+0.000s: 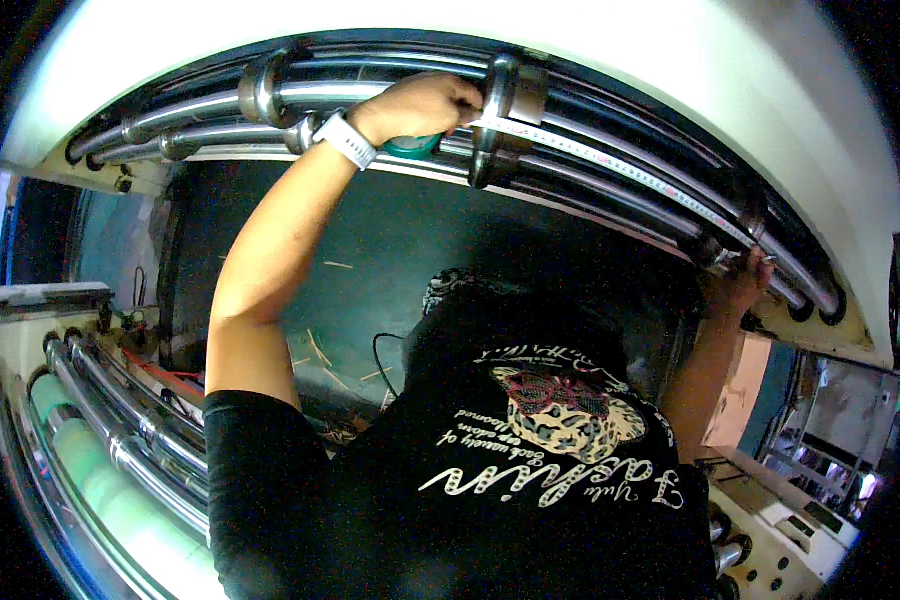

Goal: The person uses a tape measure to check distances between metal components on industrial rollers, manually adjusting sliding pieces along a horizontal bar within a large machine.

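My left hand, with a pale watch on its wrist, is closed around a green tape measure beside a large metal collar. The white tape blade stretches from there to the right, along the polished shafts. At the blade's far right end is my right hand, its fingers closed on the tape next to another collar. That hand is dim, so its exact grip is hard to make out.
A cream machine housing arches over the shafts. On the dark floor below lie thin pale strips and a black cable. More shafts and a pale green roller stand at lower left; a cream machine frame is at lower right.
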`<state>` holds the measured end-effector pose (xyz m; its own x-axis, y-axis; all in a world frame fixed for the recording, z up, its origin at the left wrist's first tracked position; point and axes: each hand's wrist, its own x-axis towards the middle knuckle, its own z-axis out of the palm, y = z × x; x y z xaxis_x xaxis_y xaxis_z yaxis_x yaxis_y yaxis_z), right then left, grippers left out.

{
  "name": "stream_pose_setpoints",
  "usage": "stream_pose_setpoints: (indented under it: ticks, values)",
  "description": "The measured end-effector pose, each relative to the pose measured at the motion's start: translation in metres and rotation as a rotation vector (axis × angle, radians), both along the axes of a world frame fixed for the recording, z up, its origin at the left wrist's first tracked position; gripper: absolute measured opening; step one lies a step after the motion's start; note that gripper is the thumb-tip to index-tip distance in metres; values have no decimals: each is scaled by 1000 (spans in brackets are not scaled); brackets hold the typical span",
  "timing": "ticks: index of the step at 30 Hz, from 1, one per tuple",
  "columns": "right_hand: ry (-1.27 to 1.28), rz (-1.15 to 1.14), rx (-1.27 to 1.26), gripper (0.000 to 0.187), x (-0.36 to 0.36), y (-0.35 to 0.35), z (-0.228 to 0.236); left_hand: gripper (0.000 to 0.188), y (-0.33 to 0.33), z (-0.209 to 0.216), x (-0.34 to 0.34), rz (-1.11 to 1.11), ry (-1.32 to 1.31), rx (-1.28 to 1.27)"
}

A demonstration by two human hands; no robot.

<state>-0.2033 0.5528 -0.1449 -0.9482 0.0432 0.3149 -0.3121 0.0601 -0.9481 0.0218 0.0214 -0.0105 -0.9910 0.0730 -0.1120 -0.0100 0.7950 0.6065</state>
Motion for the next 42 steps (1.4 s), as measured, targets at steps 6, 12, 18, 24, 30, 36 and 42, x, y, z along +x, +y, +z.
stream_pose_setpoints:
  ticks: [6,12,18,24,30,36,42]
  values:
    - [-185,45,-259,12,6,1,19,17,6,4,-1,27,14,48]
    - [33,48,-286,11,0,-1,25,19,4,2,-4,3,46,38]
    - [24,-6,-405,16,28,-36,48,17,4,4,1,11,24,28]
    - [58,146,-389,16,3,7,26,22,1,-1,1,-40,47,36]
    - [-225,-191,94,12,9,2,63,21,5,2,0,-70,47,-16]
    - [-122,26,-386,17,8,-3,6,17,2,-2,22,124,90,-9]
    - [-74,-4,28,16,35,-31,51,20,0,-9,32,164,80,135]
